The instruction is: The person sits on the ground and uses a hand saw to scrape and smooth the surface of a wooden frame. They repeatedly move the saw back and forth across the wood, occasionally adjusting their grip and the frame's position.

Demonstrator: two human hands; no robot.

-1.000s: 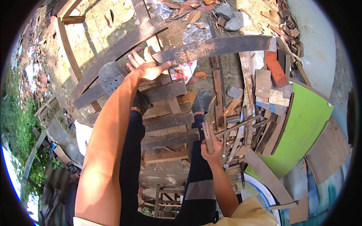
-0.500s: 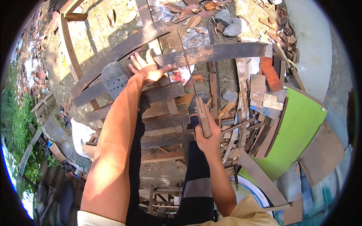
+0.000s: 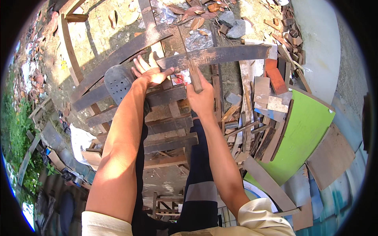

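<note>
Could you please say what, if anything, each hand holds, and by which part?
The right hand holds a saw by its wooden handle; the left hand rests open on the dark plank, gripping nothing.

Rough ground [image 3: 103,33], sunlit toward the top and shaded lower down, carries a dark wooden frame [image 3: 167,126] with several parallel slats. Across the frame lies a long dark plank [image 3: 232,54], its right end reaching out past the slats. Dry brown leaves [image 3: 197,23], crumpled clear plastic [image 3: 199,39] and grey stones [image 3: 239,28] lie on the ground at the top. To the right, wood offcuts [image 3: 261,89] spread in a loose heap.
</note>
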